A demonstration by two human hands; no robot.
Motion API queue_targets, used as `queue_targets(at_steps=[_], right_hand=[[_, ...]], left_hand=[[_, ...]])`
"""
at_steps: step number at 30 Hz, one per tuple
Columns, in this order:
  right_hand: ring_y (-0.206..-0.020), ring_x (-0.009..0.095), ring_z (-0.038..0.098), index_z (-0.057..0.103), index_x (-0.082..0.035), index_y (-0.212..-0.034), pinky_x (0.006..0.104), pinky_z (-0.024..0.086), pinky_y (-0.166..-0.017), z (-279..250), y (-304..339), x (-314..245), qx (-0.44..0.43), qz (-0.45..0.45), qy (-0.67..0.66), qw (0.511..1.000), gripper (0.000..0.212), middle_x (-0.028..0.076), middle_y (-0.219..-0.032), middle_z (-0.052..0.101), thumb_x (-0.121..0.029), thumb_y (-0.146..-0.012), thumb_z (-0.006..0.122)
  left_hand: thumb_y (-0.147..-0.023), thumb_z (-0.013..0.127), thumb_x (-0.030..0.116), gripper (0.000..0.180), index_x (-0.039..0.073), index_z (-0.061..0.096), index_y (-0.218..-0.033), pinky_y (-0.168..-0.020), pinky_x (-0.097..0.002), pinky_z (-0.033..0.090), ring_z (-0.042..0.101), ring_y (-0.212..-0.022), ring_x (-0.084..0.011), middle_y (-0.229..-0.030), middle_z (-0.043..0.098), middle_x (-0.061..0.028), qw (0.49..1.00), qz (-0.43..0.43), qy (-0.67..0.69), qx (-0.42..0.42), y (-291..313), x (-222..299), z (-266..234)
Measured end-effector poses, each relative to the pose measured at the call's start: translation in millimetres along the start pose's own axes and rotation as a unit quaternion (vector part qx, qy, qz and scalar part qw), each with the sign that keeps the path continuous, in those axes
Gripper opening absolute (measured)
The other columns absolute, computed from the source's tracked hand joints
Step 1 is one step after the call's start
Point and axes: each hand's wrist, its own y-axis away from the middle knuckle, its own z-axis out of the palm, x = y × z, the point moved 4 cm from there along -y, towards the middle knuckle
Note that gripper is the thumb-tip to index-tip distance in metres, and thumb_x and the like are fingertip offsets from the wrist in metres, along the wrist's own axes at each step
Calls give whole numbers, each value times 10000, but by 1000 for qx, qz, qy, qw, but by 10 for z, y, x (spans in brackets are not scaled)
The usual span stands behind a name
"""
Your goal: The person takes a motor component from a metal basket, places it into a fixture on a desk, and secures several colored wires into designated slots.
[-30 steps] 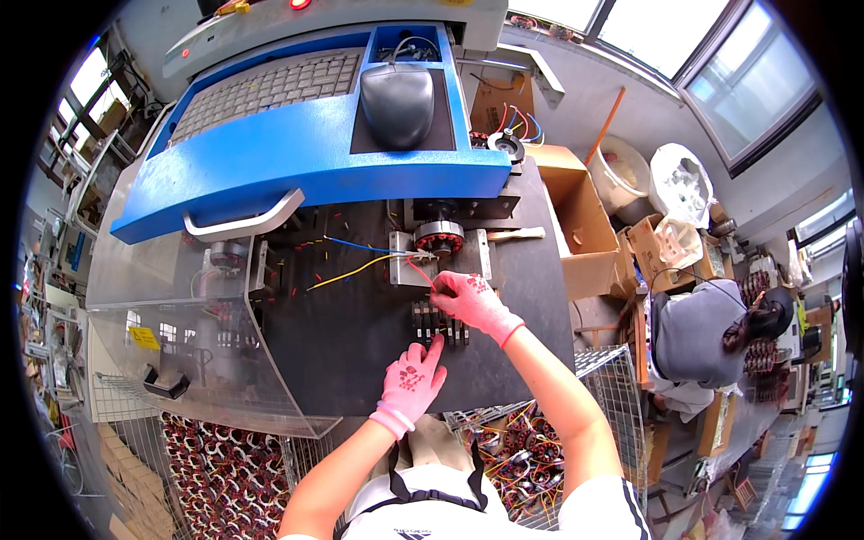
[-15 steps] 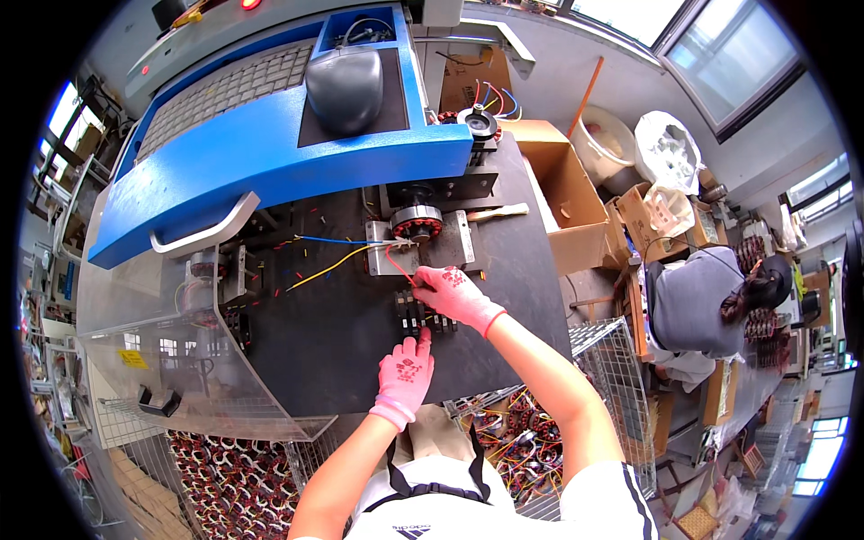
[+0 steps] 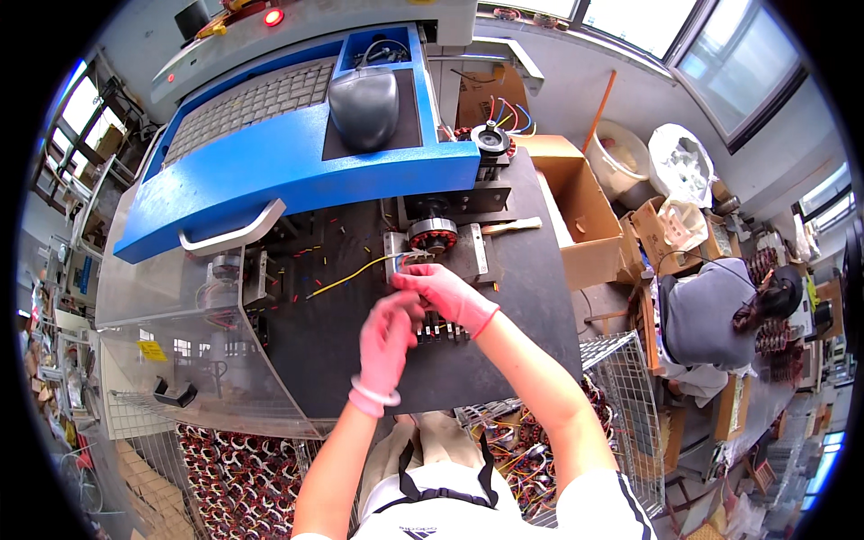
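Observation:
A motor stator (image 3: pixel 433 235) with dark red windings sits on a metal fixture (image 3: pixel 479 252) on the dark bench. Its yellow wire (image 3: pixel 351 275) stretches out to the left. My right hand (image 3: pixel 450 297), in a pink glove, is closed just in front of the fixture. A short bit of blue wire (image 3: pixel 399 263) shows at its fingertips. My left hand (image 3: pixel 387 337), also gloved in pink, is raised close beside the right one, its fingers smeared by motion. Partly behind the hands lies a black terminal block (image 3: pixel 443 332). The red wire is hidden from sight.
A blue keyboard drawer (image 3: pixel 297 171) with a black mouse (image 3: pixel 364 108) overhangs the bench. At left stands a clear plastic guard (image 3: pixel 207 360). A wooden-handled brush (image 3: pixel 511 226) lies right of the fixture. Cardboard boxes (image 3: pixel 585 256) and a seated person (image 3: pixel 711 310) are further right.
My right hand has gone from the terminal block up to the wires by the fixture. My left hand has lifted off the block toward it. The blue wire no longer stretches out leftward.

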Motion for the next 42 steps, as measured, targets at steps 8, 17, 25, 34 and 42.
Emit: queue_targets(at_steps=[8,17,25,34,42], right_hand=[[-600,76,577,576,-3,-887,259,460,-539,-240,391,-213,89,-97,447,885,160,31,-695,619,-159,-902,605],[-642,270,647,581,-3,-931,370,490,-617,-228,333,-83,105,-134,473,865,165,161,-722,634,-156,-881,611],[-770,374,633,583,-29,-939,432,493,-657,-247,250,45,119,-227,574,777,185,186,-787,646,-187,-855,633],[-613,102,573,672,-36,-980,292,452,-573,-88,414,47,158,-154,325,920,250,46,-666,609,-273,-926,614],[-636,33,523,645,-71,-918,200,412,-545,243,137,74,-20,1,111,994,198,-46,-722,578,-267,-906,675]], left_hand=[[-824,651,361,618,128,476,-1369,-747,-398,510,589,-890,-261,-1022,535,-101,774,40,-622,-111,601,-642,46],[-853,594,356,601,145,446,-1396,-699,-391,502,564,-877,-228,-1006,514,-59,697,29,-704,-130,657,-954,-19],[-836,645,245,520,170,512,-1333,-683,-380,494,566,-843,-219,-929,526,-79,806,34,-584,-88,585,-926,-86],[-914,638,391,360,44,640,-1009,-587,-177,467,598,-708,-109,-839,670,-30,876,37,344,335,-434,-175,-850],[-929,607,197,245,44,623,-1120,-591,-235,477,595,-721,-96,-928,618,-43,992,47,-116,-27,399,37,-128]])
